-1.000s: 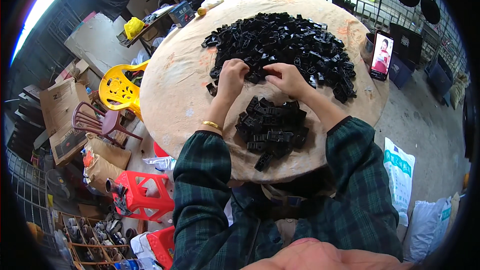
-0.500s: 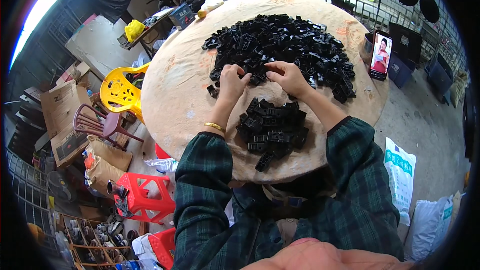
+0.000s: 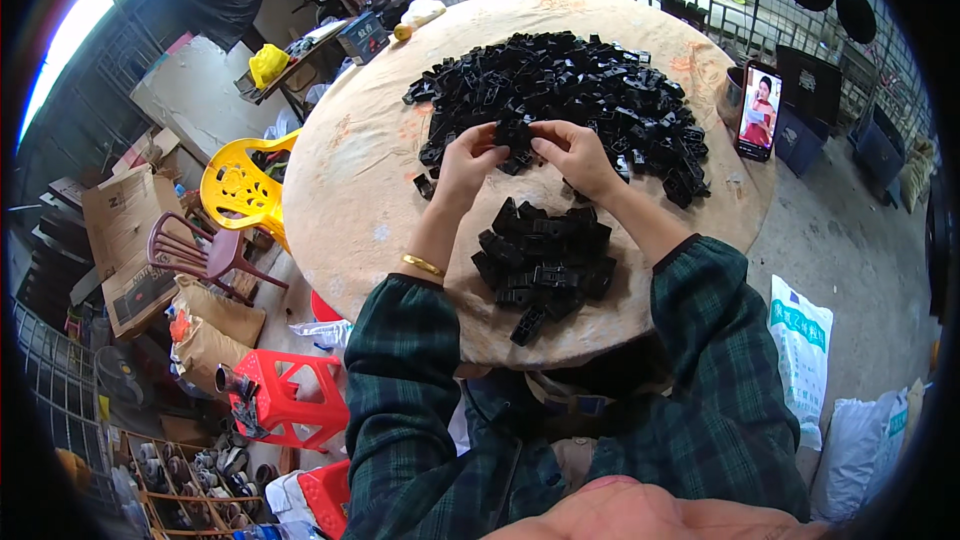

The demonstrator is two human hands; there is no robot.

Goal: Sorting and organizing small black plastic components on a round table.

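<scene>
Black part [image 3: 514, 134] pinched between my left hand [image 3: 466, 164] and right hand [image 3: 577, 158], fingers curled in. I hold it at the large pile's [image 3: 560, 80] near edge, beyond the smaller heap [image 3: 545, 255].

- The far pile of parts [image 3: 570, 90] is covering the far middle of the bench [image 3: 350, 180].
- The near pile [image 3: 545, 260] is lying on the bench's near side.
- At the far pile's near edge, the left hand [image 3: 464, 168] and right hand [image 3: 580, 160] are holding one part [image 3: 514, 134] between them.
- A phone [image 3: 760, 110] is standing at the bench's right edge.
- Left of the bench, a chair [image 3: 240, 185] is standing, with a second chair [image 3: 215, 250] and a stool [image 3: 285, 400] standing nearer.
- Right of the bench's near edge, two sacks [image 3: 801, 345] are resting on the floor [image 3: 865, 280].
</scene>
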